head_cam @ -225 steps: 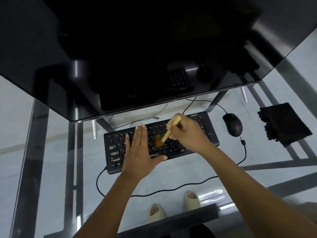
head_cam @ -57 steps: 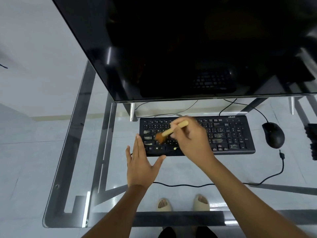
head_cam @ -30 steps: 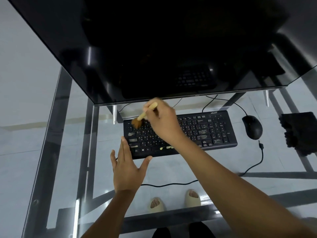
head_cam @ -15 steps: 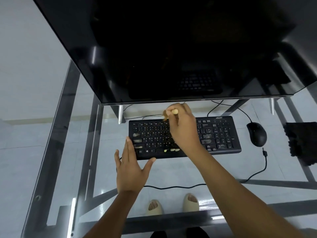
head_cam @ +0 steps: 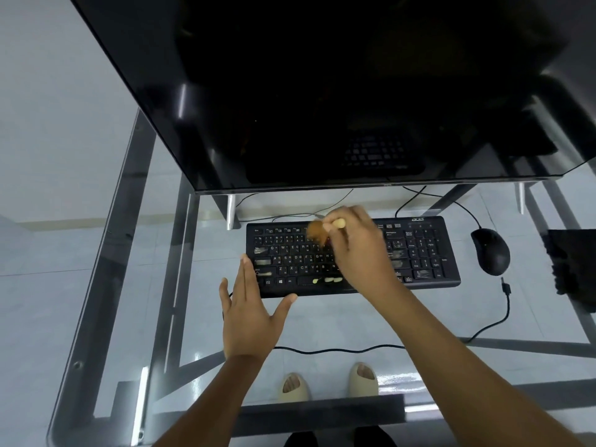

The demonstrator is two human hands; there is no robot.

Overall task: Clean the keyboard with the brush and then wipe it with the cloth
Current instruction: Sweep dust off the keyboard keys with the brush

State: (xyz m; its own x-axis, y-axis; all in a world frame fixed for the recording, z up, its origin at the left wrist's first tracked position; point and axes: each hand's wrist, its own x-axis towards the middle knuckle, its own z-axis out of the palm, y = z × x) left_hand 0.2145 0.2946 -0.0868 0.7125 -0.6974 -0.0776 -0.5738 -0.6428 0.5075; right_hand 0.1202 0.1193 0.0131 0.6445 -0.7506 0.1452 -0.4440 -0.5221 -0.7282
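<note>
A black keyboard lies on the glass desk below the monitor. My right hand grips a small brush with a pale wooden handle; its brown bristles, blurred by motion, touch the upper key rows left of centre. My left hand lies flat with straight fingers, its fingertips on the keyboard's front left corner. A dark cloth lies at the right edge of the desk, partly cut off by the frame.
A large black monitor overhangs the back of the desk. A black mouse sits right of the keyboard, its cable looping along the glass desk. Feet in pale sandals show through the glass.
The brush bristles, hidden behind my right hand half a second ago, now show left of it on the upper rows. My left hand stays at the front left corner.
</note>
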